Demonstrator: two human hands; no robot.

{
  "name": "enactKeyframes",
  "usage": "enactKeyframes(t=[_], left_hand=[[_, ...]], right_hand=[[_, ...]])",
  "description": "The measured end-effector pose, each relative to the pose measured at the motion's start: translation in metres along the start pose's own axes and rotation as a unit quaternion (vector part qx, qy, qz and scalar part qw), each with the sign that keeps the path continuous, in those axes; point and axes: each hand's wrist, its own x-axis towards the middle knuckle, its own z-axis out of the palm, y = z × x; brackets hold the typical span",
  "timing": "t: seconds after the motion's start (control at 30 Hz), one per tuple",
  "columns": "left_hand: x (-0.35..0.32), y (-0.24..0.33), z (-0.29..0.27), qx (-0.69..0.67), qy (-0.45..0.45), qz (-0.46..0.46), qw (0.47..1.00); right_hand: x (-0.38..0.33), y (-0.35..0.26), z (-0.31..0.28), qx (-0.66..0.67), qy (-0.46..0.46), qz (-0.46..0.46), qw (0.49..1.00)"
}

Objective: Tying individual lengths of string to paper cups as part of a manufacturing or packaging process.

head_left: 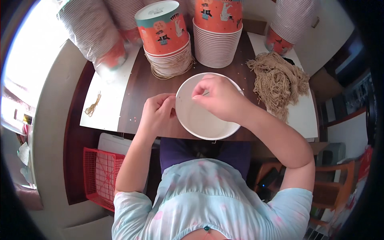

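Observation:
A white paper bowl [199, 120] lies tipped toward me at the near edge of the dark wooden table [138, 96]. My left hand [158, 111] grips its left rim. My right hand [218, 97] reaches over the bowl's mouth with fingertips pinched together near the upper rim; something thin may be between them, but it is too small to tell. A heap of tan string [278, 82] lies to the right of the bowl on a white sheet [302, 116].
Stacks of orange printed paper bowls [164, 32] [218, 28] stand behind the white bowl, and wrapped stacks [96, 36] [290, 24] sit at the far corners. A small bit of string [93, 105] lies on a white sheet at left. A red basket [102, 176] sits below the table.

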Motion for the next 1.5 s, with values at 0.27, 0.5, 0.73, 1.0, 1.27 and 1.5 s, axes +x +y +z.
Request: enactKeyframes(t=[0.27, 0.5, 0.73, 1.0, 1.27, 1.5], left_hand=[[0.003, -0.005, -0.006, 0.000, -0.039, 0.019, 0.999], [0.005, -0.003, -0.007, 0.000, -0.053, 0.032, 0.998], [0.009, -0.006, -0.009, 0.008, -0.063, 0.053, 0.997], [0.009, -0.005, -0.010, 0.021, -0.072, 0.064, 0.995], [0.007, 0.008, -0.009, 0.210, -0.070, 0.149, 0.964], [-0.013, 0.000, -0.006, 0.148, -0.018, 0.067, 0.986]], right_hand=[[0.018, 0.009, 0.026, 0.060, -0.064, 0.112, 0.990], [0.021, 0.011, 0.033, 0.064, -0.058, 0.121, 0.989], [0.024, 0.012, 0.034, 0.064, -0.043, 0.119, 0.990], [0.025, 0.013, 0.039, 0.057, -0.046, 0.107, 0.992], [0.024, 0.006, 0.034, 0.079, -0.081, 0.123, 0.986], [0.001, -0.024, -0.011, 0.059, -0.227, 0.150, 0.960]])
